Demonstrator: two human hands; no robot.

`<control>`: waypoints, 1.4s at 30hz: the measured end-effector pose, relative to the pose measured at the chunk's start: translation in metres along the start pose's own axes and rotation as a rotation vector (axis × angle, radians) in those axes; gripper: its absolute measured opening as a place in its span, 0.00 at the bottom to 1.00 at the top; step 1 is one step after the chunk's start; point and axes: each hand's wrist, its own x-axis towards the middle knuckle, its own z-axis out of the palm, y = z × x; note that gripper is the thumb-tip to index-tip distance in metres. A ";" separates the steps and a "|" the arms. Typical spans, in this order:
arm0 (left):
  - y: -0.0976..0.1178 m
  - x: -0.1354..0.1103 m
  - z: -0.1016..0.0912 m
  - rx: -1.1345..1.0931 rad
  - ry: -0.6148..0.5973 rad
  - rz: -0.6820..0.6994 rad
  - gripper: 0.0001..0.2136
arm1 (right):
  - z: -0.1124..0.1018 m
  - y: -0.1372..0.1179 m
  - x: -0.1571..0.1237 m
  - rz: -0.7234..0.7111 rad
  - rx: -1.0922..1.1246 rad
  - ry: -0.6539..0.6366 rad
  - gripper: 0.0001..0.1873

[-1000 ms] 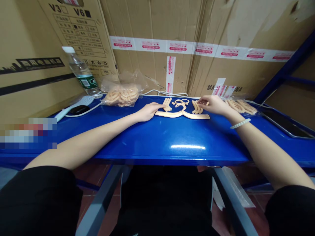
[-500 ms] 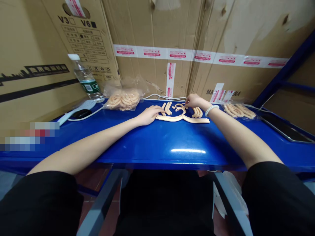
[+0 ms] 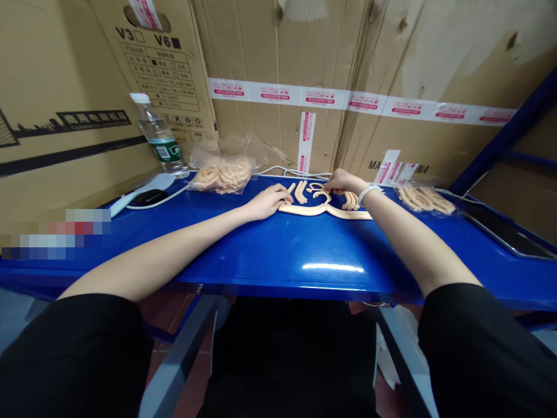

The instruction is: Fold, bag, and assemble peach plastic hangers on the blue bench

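Note:
A beige plastic hanger lies on the blue table, its two curved arms spread left and right and its hook pointing away from me. My left hand rests at the hanger's left end, fingers stretched out and touching it. Behind the hook, the fingers of my right hand are pinched together at a second loose curved hook; the fingertips partly hide it. Several loose hanger arms lie just right of my left hand. Another small group of arms sits under my right wrist.
A clear bag of beige parts stands at the back left, and another bag at the right. A water bottle, hairbrush, black mouse and phone are on the table. Cardboard boxes wall the back.
My right hand has shifted slightly left toward the loose hook, its forearm now covering the hanger's right end. My left hand stays at the left end. The whole view has moved a little.

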 end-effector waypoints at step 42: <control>0.112 -0.015 0.019 -0.980 0.136 -0.205 0.19 | 0.026 0.024 -0.119 -0.269 1.122 -0.248 0.18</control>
